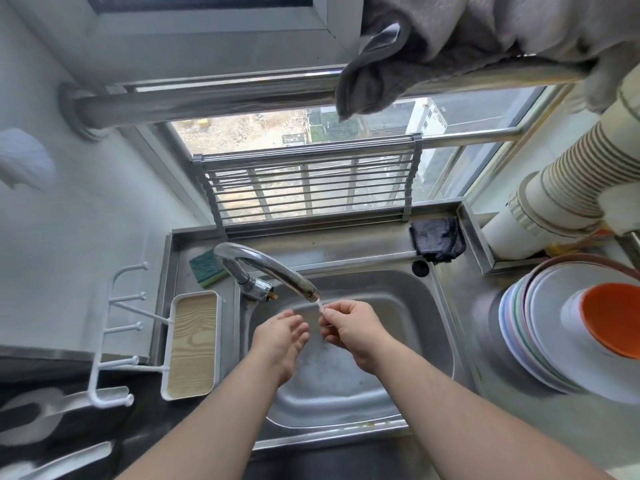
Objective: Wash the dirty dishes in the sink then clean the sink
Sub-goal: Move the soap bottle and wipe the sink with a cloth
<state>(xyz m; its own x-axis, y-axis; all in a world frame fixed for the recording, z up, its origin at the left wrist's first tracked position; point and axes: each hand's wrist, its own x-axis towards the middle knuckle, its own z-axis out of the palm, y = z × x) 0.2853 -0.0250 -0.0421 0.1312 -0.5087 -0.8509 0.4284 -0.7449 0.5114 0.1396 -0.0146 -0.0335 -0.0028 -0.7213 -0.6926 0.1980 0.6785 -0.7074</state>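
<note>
Two hands meet under the running faucet (273, 268) above the sink (433, 306): the left hand (282, 336) relaxed, fingers loose, grasping nothing; the right hand (349, 325) curled, whether pinching anything cannot be told. The washed plates (540, 348), stacked on the surface at right beneath an orange bowl (613, 320), are probably wet, slippery and rigid; grasp by the rim.

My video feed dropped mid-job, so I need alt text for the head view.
Both hands, left hand and right hand, are held under water running from the faucet over a sink with no dishes in it. Stacked plates with an orange bowl sit to the right.
</note>
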